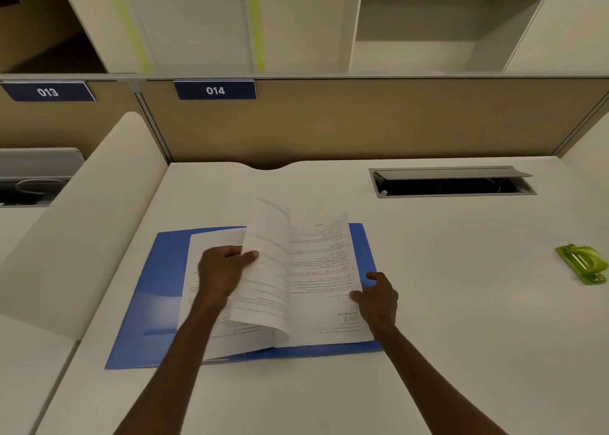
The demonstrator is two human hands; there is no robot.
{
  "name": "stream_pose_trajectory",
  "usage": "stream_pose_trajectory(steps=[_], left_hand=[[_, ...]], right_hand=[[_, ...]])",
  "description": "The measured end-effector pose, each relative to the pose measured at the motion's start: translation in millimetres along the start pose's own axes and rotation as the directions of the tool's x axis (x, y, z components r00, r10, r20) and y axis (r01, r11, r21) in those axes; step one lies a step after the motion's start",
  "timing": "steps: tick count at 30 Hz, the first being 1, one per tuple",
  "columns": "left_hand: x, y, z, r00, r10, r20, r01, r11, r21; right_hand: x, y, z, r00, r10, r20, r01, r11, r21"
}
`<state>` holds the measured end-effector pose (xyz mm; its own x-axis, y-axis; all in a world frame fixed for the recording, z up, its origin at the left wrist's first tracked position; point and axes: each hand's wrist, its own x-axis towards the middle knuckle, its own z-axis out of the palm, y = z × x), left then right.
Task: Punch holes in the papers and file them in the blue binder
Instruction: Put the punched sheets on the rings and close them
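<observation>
Blue binder [155,302] open flat on white table [461,302], printed papers [323,286] lying inside. Left hand [224,269] pinching a raised sheet [267,269] at its left edge, thumb on top, sheet curved upward mid-turn. Right hand [375,299] pressing fingertips on the right page's edge, holding the stack down, not clenched. Green hole punch [583,263] well apart at far right of table. Cable hatch [451,182] open behind.
</observation>
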<state>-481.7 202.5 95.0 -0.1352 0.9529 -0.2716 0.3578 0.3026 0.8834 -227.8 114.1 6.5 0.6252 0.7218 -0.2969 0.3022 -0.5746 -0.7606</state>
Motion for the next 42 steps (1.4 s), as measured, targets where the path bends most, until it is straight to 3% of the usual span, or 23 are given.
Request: stream_pose_trajectory(steps=[7,12,14,17,20,24,27,32,37,42], left_hand=[[30.4,-38.9,-62.4,0.982,0.025,-0.186,0.019,0.972,0.232],[32.6,-71.0,-72.9,0.952,0.08,-0.297,0.087,0.856,0.509],[30.2,-78.3,-63.9,0.939,0.099,-0.329,0.103,0.832,0.545],[20.3,-67.5,-33.6,0.938,0.166,-0.306,0.007,0.87,0.494],[2.3,-38.8,12.3,0.972,0.178,-0.15,-0.12,0.935,0.333],[-14.2,-12.5,76.3,0.984,0.018,0.176,-0.039,0.993,0.114],[-27.6,2.0,107.4,0.953,-0.007,0.304,-0.01,0.998,0.054],[-26.8,6.9,123.5,0.96,0.011,0.281,-0.036,0.996,0.083],[-16.8,2.0,112.2,0.984,0.079,0.161,-0.119,0.958,0.26],[-1.1,-4.2,67.4,0.994,0.04,0.106,-0.062,0.974,0.216]], right_hand=[[0.1,-4.3,-0.8,0.998,-0.027,-0.056,0.024,0.998,-0.053],[-2.0,-5.1,-1.7,0.992,-0.082,-0.094,0.071,0.991,-0.116],[-1.8,-5.0,-1.0,0.989,-0.094,-0.11,0.08,0.989,-0.127],[-2.2,-6.0,1.5,0.986,-0.115,-0.118,0.101,0.987,-0.123],[-4.1,-9.2,3.4,0.986,-0.134,-0.098,0.124,0.988,-0.097],[-7.4,-16.3,3.3,0.986,-0.158,-0.05,0.154,0.985,-0.077],[-11.5,-22.3,3.6,0.977,-0.212,-0.014,0.211,0.976,-0.054],[-20.4,-23.9,12.8,0.956,-0.288,0.048,0.288,0.958,0.001],[-23.8,-24.8,20.8,0.957,-0.248,0.153,0.25,0.968,0.006],[-15.5,-15.6,13.2,0.978,-0.195,0.076,0.198,0.98,-0.024]])
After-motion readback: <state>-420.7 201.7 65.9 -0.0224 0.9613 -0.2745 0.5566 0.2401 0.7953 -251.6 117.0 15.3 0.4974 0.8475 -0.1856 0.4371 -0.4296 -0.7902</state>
